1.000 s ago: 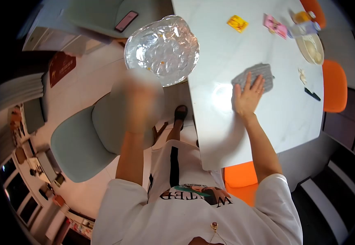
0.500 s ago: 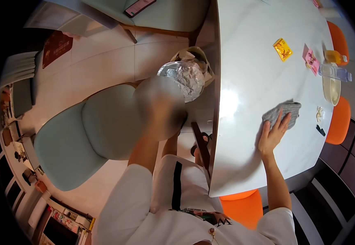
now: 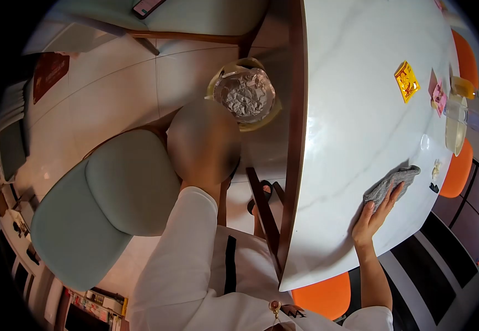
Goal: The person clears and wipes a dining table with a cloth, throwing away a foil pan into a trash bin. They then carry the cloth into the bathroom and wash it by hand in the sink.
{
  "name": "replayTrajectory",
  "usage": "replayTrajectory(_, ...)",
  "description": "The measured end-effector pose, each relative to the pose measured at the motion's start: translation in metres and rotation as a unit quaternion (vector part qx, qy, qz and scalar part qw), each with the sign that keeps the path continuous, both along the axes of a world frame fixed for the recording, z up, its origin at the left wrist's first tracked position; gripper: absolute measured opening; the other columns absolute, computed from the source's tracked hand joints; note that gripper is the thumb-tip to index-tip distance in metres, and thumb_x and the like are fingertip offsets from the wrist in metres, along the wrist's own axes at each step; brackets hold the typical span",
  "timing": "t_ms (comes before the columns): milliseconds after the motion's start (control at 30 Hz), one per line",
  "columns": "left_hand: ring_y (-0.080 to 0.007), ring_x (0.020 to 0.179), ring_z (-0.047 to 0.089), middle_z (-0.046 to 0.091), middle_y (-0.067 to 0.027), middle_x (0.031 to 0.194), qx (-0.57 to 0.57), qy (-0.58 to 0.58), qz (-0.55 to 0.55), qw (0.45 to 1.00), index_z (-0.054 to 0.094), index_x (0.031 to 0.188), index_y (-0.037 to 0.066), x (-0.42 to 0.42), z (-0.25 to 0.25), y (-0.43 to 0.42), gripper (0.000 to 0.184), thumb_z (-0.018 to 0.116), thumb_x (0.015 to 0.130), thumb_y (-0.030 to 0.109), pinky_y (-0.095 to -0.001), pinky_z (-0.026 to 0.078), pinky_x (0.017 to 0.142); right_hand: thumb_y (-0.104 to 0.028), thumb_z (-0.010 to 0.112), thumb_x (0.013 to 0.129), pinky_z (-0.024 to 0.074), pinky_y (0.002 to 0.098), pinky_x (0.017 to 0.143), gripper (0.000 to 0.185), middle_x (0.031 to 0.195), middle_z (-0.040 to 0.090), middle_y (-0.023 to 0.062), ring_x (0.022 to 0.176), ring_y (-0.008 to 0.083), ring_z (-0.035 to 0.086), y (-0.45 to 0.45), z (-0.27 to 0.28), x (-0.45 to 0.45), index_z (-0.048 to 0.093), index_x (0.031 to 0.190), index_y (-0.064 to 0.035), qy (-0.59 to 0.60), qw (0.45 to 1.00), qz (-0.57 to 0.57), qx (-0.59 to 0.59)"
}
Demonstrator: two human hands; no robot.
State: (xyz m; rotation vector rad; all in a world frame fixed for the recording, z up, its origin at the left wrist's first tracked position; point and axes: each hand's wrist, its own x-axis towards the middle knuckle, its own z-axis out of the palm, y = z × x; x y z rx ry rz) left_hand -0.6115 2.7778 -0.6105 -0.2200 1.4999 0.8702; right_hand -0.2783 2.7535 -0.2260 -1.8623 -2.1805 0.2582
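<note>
Under the spread fingers of the right hand (image 3: 370, 222), the grey cloth (image 3: 389, 183) is best pressed flat on the surface (image 3: 355, 110) at right. The foil dish (image 3: 245, 96), left, is best steadied over the bin (image 3: 257, 127); the blurred left hand's (image 3: 206, 146) grip cannot be told.

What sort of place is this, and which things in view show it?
Probably a dining area in a home: a white table, a grey-green padded chair and an orange chair near it, and a small yellow packet lying on top.
</note>
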Motion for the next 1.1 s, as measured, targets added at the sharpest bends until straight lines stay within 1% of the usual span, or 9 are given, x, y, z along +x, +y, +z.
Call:
replayTrajectory(233,-0.0146,0.069,0.054,0.052,-0.0076,0.085,-0.013,0.104,-0.109,0.989,0.048,0.109,-0.003,-0.017,0.027,-0.022,0.029,0.054,0.083,0.008,-0.0286,0.036,0.041,-0.031,0.038,0.091,0.0096,0.0477,0.108,0.057,0.146,0.010,0.0245,0.135,0.0397,0.010,-0.001,0.002,-0.003,0.029,0.138,0.0006,-0.010,0.999,-0.028,-0.016)
replayTrajectory(367,-0.0142,0.076,0.055,0.052,-0.0053,0.091,0.028,0.250,-0.089,0.964,0.044,0.117,0.003,0.001,0.058,-0.053,0.035,0.053,0.084,0.009,-0.0269,0.042,0.047,-0.020,0.041,0.090,0.0088,0.0448,0.109,0.052,0.147,0.009,0.0223,0.135,0.0378,0.011,0.007,0.001,-0.032,0.031,0.137,0.0002,-0.036,0.998,-0.053,-0.025)
replayTrajectory(467,-0.0121,0.066,0.052,0.051,-0.0053,0.084,0.056,0.156,-0.014,0.986,0.043,0.120,0.000,0.024,0.168,-0.055,0.038,0.051,0.083,0.007,-0.0256,0.044,0.056,-0.015,0.050,0.084,0.0093,0.0483,0.108,0.059,0.146,0.012,0.0242,0.135,0.0402,0.010,0.015,0.004,-0.061,0.031,0.138,-0.0054,0.007,0.999,-0.022,-0.024)
replayTrajectory(533,-0.0085,0.053,0.043,0.043,-0.0004,0.075,0.064,0.078,0.076,0.992,0.043,0.117,-0.001,0.039,0.206,-0.059,0.034,0.049,0.084,0.004,-0.0218,0.037,0.044,-0.016,0.053,0.083,0.0117,0.0486,0.107,0.060,0.146,0.015,0.0219,0.135,0.0395,0.012,0.020,0.008,-0.090,0.032,0.138,-0.0052,0.022,0.999,-0.003,-0.023)
replayTrajectory(767,-0.0072,0.052,0.045,0.050,-0.0015,0.071,0.079,0.069,0.023,0.994,0.044,0.113,-0.002,0.065,0.267,-0.065,0.028,0.048,0.087,0.009,-0.0221,0.036,0.043,-0.016,0.057,0.082,0.0197,0.0460,0.107,0.056,0.140,0.030,0.0230,0.132,0.0367,0.024,0.044,0.009,-0.188,0.038,0.130,0.0048,0.077,0.992,0.092,0.030)
replayTrajectory(833,-0.0060,0.053,0.048,0.054,-0.0019,0.072,0.143,0.049,-0.104,0.983,0.046,0.111,-0.002,0.058,0.289,-0.064,0.027,0.048,0.088,0.014,-0.0222,0.038,0.041,-0.014,0.056,0.082,0.0229,0.0464,0.105,0.050,0.134,0.036,0.0223,0.127,0.0381,0.030,0.050,0.001,-0.204,0.041,0.126,0.0043,0.155,0.979,0.123,0.056)
replayTrajectory(900,-0.0066,0.053,0.050,0.057,-0.0021,0.073,0.177,0.055,-0.041,0.982,0.047,0.108,-0.001,0.067,0.300,-0.065,0.025,0.048,0.089,0.016,-0.0219,0.039,0.042,-0.013,0.056,0.083,0.0262,0.0467,0.102,0.045,0.127,0.042,0.0215,0.121,0.0395,0.036,0.048,0.004,-0.203,0.043,0.123,0.0038,0.229,0.958,0.151,0.082)
replayTrajectory(967,-0.0105,0.060,0.053,0.057,-0.0060,0.083,0.160,0.052,-0.050,0.984,0.046,0.111,0.000,0.059,0.291,-0.075,0.027,0.047,0.090,0.016,-0.0226,0.045,0.050,-0.012,0.056,0.082,0.0330,0.0445,0.095,0.035,0.114,0.049,0.0204,0.108,0.0388,0.044,0.033,0.018,-0.197,0.048,0.113,0.0030,0.353,0.924,0.124,0.076)
replayTrajectory(1100,-0.0190,0.078,0.057,0.051,-0.0107,0.108,0.077,0.036,-0.039,0.996,0.042,0.120,0.004,0.052,0.286,-0.091,0.034,0.047,0.090,0.019,-0.0295,0.050,0.067,-0.009,0.043,0.089,0.0393,0.0379,0.089,0.028,0.111,0.051,0.0182,0.102,0.0302,0.051,-0.021,0.058,-0.115,0.049,0.113,0.0039,0.386,0.918,0.032,0.085)
